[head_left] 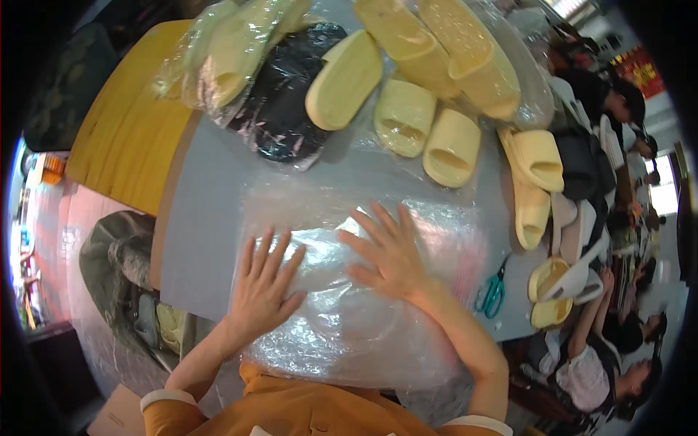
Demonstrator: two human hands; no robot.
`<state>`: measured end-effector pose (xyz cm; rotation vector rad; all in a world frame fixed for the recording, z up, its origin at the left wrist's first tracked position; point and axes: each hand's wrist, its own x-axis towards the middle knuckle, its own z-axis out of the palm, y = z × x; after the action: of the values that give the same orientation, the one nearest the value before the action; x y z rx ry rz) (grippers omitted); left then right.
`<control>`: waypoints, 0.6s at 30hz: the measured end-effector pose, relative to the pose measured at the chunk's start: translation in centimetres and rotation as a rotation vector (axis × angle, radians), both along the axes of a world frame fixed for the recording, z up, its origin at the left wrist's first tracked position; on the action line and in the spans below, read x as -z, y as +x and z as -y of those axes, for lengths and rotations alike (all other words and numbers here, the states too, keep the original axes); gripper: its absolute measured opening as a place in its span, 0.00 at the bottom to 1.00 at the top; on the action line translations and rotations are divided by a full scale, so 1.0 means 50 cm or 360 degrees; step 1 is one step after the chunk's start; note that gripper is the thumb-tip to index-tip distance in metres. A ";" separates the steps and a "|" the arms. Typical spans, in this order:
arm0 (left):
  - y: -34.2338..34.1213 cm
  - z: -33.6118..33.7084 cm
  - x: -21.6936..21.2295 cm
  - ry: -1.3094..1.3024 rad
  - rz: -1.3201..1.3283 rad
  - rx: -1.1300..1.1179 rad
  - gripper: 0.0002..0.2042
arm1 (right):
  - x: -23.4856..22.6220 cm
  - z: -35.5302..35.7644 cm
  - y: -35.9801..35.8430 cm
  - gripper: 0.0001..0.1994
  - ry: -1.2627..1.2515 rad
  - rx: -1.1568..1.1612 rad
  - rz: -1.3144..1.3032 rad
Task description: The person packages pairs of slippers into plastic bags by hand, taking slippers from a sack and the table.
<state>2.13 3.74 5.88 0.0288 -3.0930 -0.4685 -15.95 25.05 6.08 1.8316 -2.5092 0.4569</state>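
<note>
On grey table (196, 247), left hand (266, 285) and right hand (391, 257) splayed, empty, on clear plastic (342, 334), scissors (494, 293) beside, slippers (459, 132) beyond

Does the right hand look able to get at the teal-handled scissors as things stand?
Probably yes: the right hand is spread over clear plastic, gripping nothing, and the teal-handled scissors lie uncovered on the gray table to its right, nothing tall between.

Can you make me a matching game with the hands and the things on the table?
1. left hand and right hand
2. plastic
3. scissors
4. slippers just beyond the plastic

A. teal handles
B. pale yellow
C. palms down, fingers spread
D. see-through and shiny

Pairs: 1-C, 2-D, 3-A, 4-B
</note>
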 end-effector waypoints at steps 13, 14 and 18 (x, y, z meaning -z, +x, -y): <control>0.010 0.015 -0.011 0.0029 0.0105 0.0005 0.38 | 0.025 0.013 -0.002 0.30 -0.0036 0.0032 0.0126; 0.013 0.020 -0.008 0.0044 0.0066 0.0023 0.38 | 0.026 0.013 -0.001 0.30 -0.0049 0.0016 0.0118; 0.009 0.022 -0.036 -0.0010 0.0073 0.0110 0.37 | 0.025 0.007 0.001 0.31 -0.0025 0.0042 0.0086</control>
<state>2.60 2.63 7.69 -0.0683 -3.1490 -0.4669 -15.88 24.68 4.84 1.8024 -2.5533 0.5316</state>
